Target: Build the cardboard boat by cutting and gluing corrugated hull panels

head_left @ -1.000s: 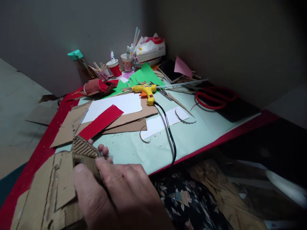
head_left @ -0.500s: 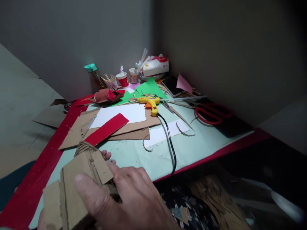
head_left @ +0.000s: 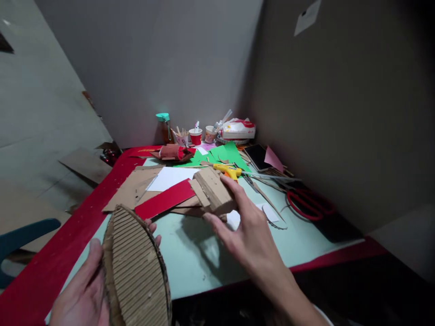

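My left hand is closed around a boat-shaped cardboard piece, pointed at its far end, with a ribbed corrugated face and a raised rim. Its near end runs out of the view. Held up over the table by my right hand is a small cardboard box, gripped between thumb and fingers, with strips along its top. Behind the box lies a yellow glue gun, partly hidden. A red strip and a white sheet lie on cardboard sheets beyond my hands.
Red-handled scissors lie at the right, near a phone. Along the back stand a bottle, paper cups and a tissue pack. A red paper model sits back left. A chair arm juts in at left.
The box has come away from the boat-shaped piece: my right hand has carried it forward and right over the table. The boat-shaped piece stays in my left hand, and the view has shifted.
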`<move>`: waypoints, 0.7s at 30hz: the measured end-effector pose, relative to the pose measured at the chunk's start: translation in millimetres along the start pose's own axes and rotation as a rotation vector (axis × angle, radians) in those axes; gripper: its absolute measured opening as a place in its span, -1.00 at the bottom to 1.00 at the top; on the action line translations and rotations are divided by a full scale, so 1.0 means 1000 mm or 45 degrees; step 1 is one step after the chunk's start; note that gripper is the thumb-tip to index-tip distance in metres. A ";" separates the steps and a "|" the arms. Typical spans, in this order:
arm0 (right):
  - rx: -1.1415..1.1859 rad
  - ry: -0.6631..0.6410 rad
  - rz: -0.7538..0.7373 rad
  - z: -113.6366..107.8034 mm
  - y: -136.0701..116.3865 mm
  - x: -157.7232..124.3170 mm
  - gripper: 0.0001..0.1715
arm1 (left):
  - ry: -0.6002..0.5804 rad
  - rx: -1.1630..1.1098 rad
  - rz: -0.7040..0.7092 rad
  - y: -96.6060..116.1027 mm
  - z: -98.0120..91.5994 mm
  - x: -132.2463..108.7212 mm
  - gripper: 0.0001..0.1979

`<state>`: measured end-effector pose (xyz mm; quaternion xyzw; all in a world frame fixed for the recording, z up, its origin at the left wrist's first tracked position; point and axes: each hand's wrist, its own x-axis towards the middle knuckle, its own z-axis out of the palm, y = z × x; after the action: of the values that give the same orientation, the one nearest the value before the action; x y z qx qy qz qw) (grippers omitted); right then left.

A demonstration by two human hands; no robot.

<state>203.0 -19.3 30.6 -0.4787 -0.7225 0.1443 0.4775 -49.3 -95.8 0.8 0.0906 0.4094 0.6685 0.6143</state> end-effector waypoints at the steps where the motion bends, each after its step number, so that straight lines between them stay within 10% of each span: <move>1: -0.027 -0.037 0.002 0.005 0.010 0.007 -0.23 | 0.052 0.066 0.086 0.000 0.005 -0.001 -0.55; 6: -0.133 -0.195 -0.024 0.025 0.041 0.014 -0.24 | 0.152 0.113 0.312 0.001 0.035 -0.006 -0.47; 12: -0.257 -0.165 -0.149 0.001 0.025 -0.006 -0.28 | 0.572 -0.078 0.039 0.008 0.053 -0.009 -0.57; 16: -0.264 0.097 -0.311 -0.003 -0.015 -0.032 -0.42 | 0.462 -0.280 0.045 -0.003 0.058 -0.013 -0.68; 21: -0.038 -0.062 -0.337 0.037 -0.055 -0.064 -0.53 | 0.207 -0.110 0.353 -0.027 0.048 -0.014 -0.42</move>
<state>147.8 -91.2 13.2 -0.3826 -0.7929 0.0806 0.4674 3.9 -89.5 19.9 0.0653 0.4123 0.7690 0.4842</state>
